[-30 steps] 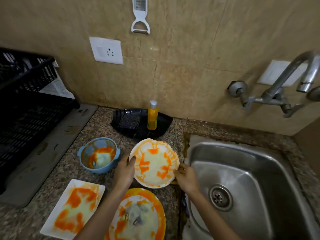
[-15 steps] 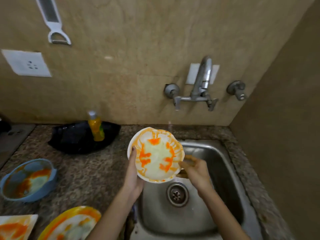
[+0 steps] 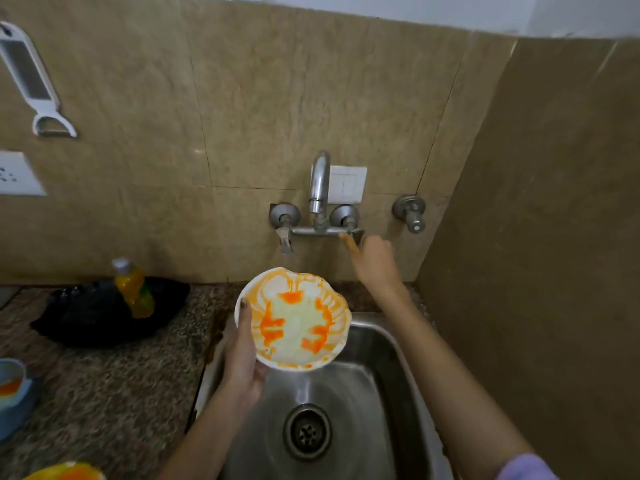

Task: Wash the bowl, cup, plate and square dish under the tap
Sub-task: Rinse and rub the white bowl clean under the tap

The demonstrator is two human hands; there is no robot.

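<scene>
Left hand (image 3: 242,358) holds bowl (image 3: 294,320); opening tilted upward.

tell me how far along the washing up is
Nothing looks washed yet. In hand: the left hand holds the orange-smeared white bowl over the steel sink while the right hand reaches the metal tap's right lever. Still to do: that bowl, the stained blue cup and the yellow-rimmed plate on the counter; the square dish is out of view.
</scene>
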